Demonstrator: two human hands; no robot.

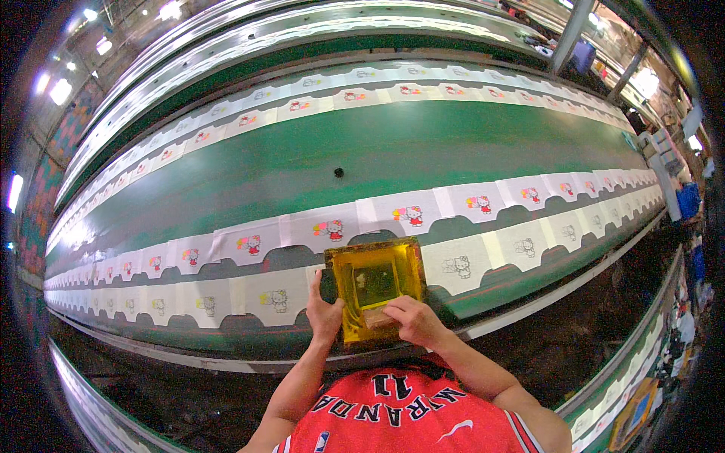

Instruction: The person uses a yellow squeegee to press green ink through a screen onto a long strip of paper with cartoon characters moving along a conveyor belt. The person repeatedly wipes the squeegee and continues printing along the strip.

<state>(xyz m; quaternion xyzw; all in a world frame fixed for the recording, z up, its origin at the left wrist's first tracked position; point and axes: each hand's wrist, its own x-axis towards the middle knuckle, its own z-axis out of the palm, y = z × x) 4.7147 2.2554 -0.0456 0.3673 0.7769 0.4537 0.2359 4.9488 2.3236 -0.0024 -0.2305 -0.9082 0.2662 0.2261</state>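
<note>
A yellow-coated screen printing frame [418, 264] lies over one of the white cut cloth pieces at the near edge of the long green table. My left hand [325, 315] grips the left side of this frame, fingers pointing away from me. Inside the frame, my right hand [415, 320] is closed on a wooden squeegee [375, 318] near the frame's close side. Mesh in the frame's middle looks dark olive. To the right, a cloth piece [479, 260] bears a grey cartoon cat outline; to the left, a cloth piece [257, 300] has a similar cat with some yellow.
Behind the frame runs a row of cloth pieces [381, 214] with coloured cat prints. More printed rows line the far side of the green table [249, 181]. A small dark round object [338, 173] sits mid-table. A metal post [572, 38] and blue container [688, 201] stand right.
</note>
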